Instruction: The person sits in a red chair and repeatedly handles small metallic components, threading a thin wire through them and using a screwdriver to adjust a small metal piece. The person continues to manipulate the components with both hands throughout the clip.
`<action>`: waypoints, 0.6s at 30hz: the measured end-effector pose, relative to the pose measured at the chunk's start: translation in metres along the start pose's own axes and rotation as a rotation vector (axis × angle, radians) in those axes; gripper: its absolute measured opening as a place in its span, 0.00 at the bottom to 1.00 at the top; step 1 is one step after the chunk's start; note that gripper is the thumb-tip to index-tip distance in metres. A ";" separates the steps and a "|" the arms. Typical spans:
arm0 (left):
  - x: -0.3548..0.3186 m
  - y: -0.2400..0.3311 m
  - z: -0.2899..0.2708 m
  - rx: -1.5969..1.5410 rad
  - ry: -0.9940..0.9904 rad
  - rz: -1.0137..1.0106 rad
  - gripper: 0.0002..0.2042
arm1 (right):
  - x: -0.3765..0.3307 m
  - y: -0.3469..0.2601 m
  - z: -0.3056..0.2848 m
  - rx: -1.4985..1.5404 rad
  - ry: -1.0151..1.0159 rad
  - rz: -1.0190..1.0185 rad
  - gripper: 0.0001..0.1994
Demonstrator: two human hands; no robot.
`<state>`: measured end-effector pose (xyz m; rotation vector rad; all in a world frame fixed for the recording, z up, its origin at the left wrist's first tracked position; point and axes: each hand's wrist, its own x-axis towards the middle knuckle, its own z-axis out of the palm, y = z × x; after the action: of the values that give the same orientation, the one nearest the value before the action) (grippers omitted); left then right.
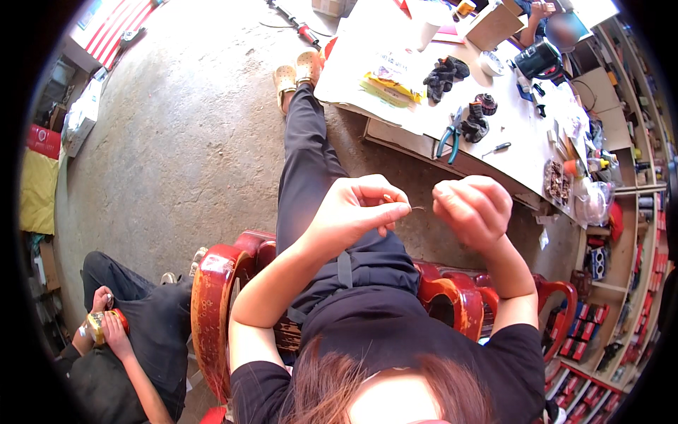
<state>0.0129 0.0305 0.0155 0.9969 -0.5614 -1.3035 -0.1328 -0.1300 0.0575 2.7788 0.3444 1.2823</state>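
Above my lap, my left hand (364, 205) is closed in a pinch, thumb against forefinger. From its fingertips a thin copper-coloured strand (418, 208), like fine wire, sticks out toward my right hand (474, 210). That hand is raised at the same height, a short gap away, with fingers curled and the tips pressed together. Whatever it pinches, if anything, is too small to make out. Beyond my hands, blue-handled pliers (449, 140) and a small screwdriver (497, 150) lie on the white table (413, 121).
Dark work gloves (445, 76), a yellow packet (393, 86) and a black kettle (539, 59) are on the table. I sit on a red wooden chair (212, 304). At lower left, another person (141, 339) holds a jar. Shelves (621, 283) with boxes line the right side.
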 end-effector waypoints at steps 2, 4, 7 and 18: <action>-0.001 -0.001 0.003 0.086 0.050 0.122 0.04 | -0.007 0.004 0.001 0.034 0.060 0.159 0.09; 0.000 -0.003 0.003 0.291 0.116 0.327 0.04 | -0.015 -0.005 0.009 0.391 0.184 0.746 0.05; 0.002 -0.005 0.000 0.714 0.194 0.707 0.08 | -0.009 0.013 0.002 1.129 -0.229 1.319 0.14; 0.005 -0.008 -0.007 1.051 0.107 1.129 0.13 | -0.012 0.009 0.005 1.717 -0.741 1.421 0.15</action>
<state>0.0151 0.0281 0.0041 1.2322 -1.5116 0.1368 -0.1349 -0.1414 0.0467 4.5480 -1.5530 -1.3177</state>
